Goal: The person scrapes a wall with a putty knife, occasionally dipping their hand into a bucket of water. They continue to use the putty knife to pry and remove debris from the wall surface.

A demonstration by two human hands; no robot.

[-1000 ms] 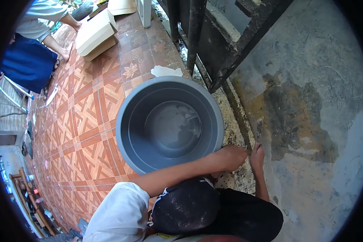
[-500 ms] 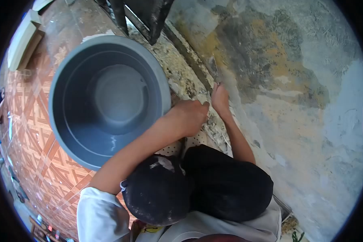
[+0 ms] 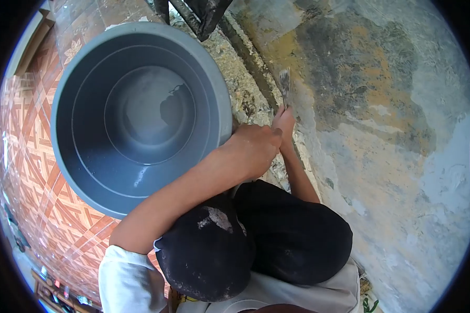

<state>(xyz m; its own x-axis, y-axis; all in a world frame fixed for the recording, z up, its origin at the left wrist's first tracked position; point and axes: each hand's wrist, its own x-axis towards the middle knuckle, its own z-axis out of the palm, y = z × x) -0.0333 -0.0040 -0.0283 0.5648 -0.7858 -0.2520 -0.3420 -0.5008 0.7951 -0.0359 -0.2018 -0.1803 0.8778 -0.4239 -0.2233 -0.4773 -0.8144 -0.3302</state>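
Trousers: two knees in black trousers (image 3: 292, 235) are seen at the lower centre of the frame, drawn up in a crouch.
Left hand: the left hand (image 3: 256, 148) is curled into a fist at the centre of the frame, just beside the tub's rim. Whether anything is enclosed cannot be told.
Right hand: the right hand (image 3: 285, 122) is wrapped tight around the handle of the scraper (image 3: 284, 82), just above the left hand.
Scraper: the blade is pointed toward the top of the frame and laid against the foot of the wall (image 3: 381, 130), right of centre, where the wall meets the pebbled ledge (image 3: 235, 78).
Step in hand: the work is judged to be scraping along the wall's base.
Technique: the blade would best be held at a shallow angle and pushed in short strokes, so that the edge is not dug into the plaster. The fist could be braced on the ledge for steadiness.
Tub: a grey tub (image 3: 83, 161) is set on the tiled floor (image 3: 36, 172) in the upper left, with a thin wet film on its bottom.
Frame: a dark metal frame (image 3: 203, 15) is cut off at the top edge.
Count: two hands, two knees, one scraper, one tub, one metal frame.
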